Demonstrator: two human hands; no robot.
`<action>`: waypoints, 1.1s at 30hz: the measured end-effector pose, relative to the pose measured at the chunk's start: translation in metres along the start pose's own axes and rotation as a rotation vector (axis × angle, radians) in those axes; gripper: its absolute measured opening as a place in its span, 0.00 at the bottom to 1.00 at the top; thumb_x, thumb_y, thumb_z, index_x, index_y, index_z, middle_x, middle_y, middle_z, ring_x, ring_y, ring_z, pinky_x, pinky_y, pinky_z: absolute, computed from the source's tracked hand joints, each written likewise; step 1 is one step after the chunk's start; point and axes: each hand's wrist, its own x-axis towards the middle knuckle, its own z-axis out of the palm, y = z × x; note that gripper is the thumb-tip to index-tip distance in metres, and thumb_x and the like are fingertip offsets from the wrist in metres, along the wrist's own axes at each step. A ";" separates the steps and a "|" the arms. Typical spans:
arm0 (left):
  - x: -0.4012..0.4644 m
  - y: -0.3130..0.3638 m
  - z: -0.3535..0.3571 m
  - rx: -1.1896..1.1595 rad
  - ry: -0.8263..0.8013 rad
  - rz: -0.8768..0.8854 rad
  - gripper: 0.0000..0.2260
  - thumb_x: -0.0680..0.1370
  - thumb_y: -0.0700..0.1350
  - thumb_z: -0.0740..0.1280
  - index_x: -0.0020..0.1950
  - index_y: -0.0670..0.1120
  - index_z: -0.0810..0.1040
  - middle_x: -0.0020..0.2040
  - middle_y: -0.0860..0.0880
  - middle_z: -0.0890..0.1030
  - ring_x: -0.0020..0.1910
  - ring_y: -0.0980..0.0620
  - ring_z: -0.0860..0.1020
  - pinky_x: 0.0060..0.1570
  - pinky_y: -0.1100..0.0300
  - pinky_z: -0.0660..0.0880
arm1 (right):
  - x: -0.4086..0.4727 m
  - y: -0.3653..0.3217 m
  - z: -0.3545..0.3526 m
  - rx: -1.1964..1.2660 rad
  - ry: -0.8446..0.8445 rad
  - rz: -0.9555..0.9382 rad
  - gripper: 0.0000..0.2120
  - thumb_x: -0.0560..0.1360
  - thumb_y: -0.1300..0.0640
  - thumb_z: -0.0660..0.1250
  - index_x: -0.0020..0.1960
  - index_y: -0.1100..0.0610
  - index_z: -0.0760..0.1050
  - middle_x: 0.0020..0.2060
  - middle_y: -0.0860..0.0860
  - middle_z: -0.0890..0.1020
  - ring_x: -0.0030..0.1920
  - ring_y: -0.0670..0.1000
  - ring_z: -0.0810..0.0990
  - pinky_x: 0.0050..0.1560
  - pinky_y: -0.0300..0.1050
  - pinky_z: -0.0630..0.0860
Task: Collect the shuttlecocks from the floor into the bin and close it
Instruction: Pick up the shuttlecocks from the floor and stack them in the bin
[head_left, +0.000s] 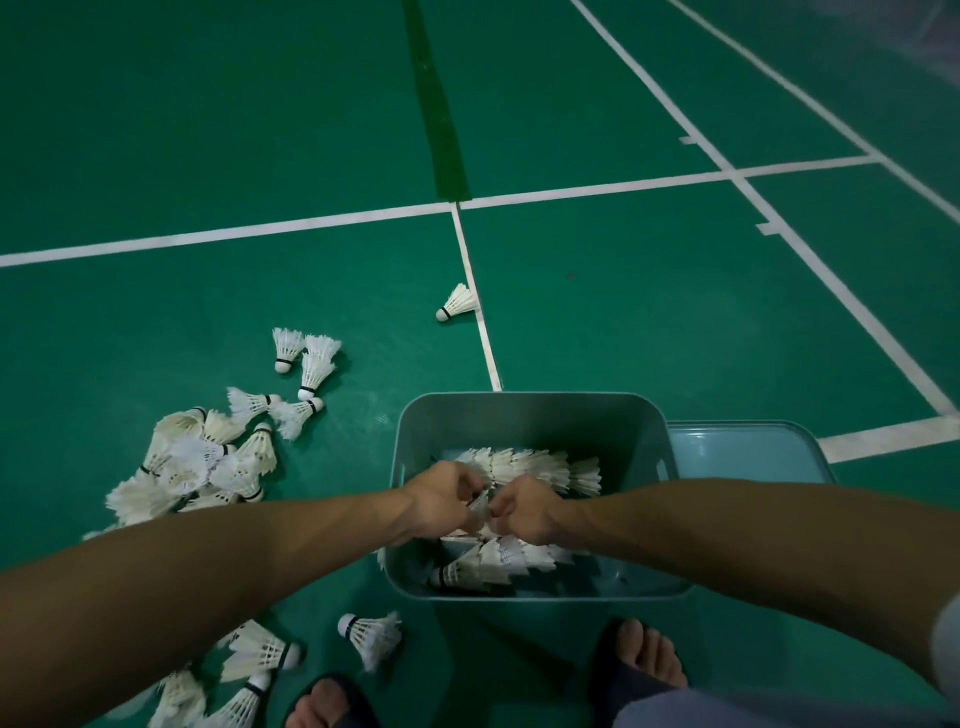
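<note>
A teal plastic bin (530, 410) stands open on the green court floor, with rows of white shuttlecocks (535, 467) lying inside. Both my hands are over the bin's middle. My left hand (441, 499) and my right hand (522, 509) are closed together on one shuttlecock (480, 506), mostly hidden between the fingers. A heap of shuttlecocks (202, 462) lies on the floor left of the bin. Several more (260, 654) lie near my left foot, and a single one (458, 302) rests farther off on a white line. The bin's lid (748, 452) lies flat to the right of the bin.
My two feet in dark sandals (641, 660) stand just in front of the bin. White court lines (587, 189) cross the green floor ahead and to the right.
</note>
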 end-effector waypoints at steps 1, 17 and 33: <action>-0.004 0.001 -0.003 -0.033 0.011 0.032 0.14 0.77 0.34 0.75 0.61 0.43 0.79 0.58 0.46 0.82 0.57 0.50 0.80 0.65 0.52 0.79 | -0.002 0.002 -0.002 0.021 -0.001 0.004 0.10 0.76 0.59 0.72 0.57 0.58 0.85 0.46 0.51 0.84 0.48 0.47 0.79 0.55 0.44 0.78; -0.124 -0.035 -0.102 0.307 0.164 0.401 0.01 0.81 0.45 0.72 0.50 0.50 0.83 0.43 0.54 0.87 0.39 0.60 0.84 0.41 0.65 0.80 | -0.111 -0.121 -0.035 -0.278 0.307 -0.692 0.03 0.79 0.52 0.67 0.51 0.49 0.78 0.45 0.43 0.79 0.46 0.42 0.77 0.50 0.39 0.74; -0.191 -0.274 -0.096 0.510 0.342 -0.072 0.10 0.78 0.54 0.74 0.57 0.53 0.80 0.53 0.53 0.85 0.47 0.57 0.82 0.48 0.59 0.80 | -0.053 -0.192 0.157 0.072 0.024 -0.301 0.08 0.79 0.55 0.66 0.51 0.56 0.82 0.47 0.51 0.87 0.48 0.50 0.83 0.54 0.50 0.81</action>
